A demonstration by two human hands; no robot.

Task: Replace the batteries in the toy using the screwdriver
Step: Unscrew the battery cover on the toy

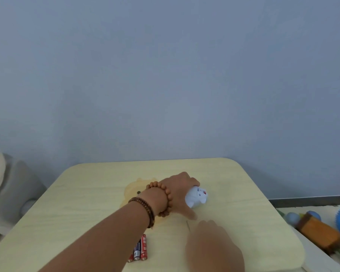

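The white toy lies on its side on the bench, nearer the far edge than the near one and a little toward the right edge. The left hand reaches across and is wrapped over its far side, fingers closed on it, thumb pointing back toward the near edge. The toy looks like a hollow moulded plastic shell: probably light, rigid and smooth, so it could skid or roll on the bench unless it is pinned by its rounded body, clear of the small opening where red shows.

The right hand rests near the near edge with a thin shaft, likely the screwdriver, poking out beyond it; whether its fingers are closed on the tool I cannot tell. Three batteries lie side by side by the near edge, beside the left forearm.
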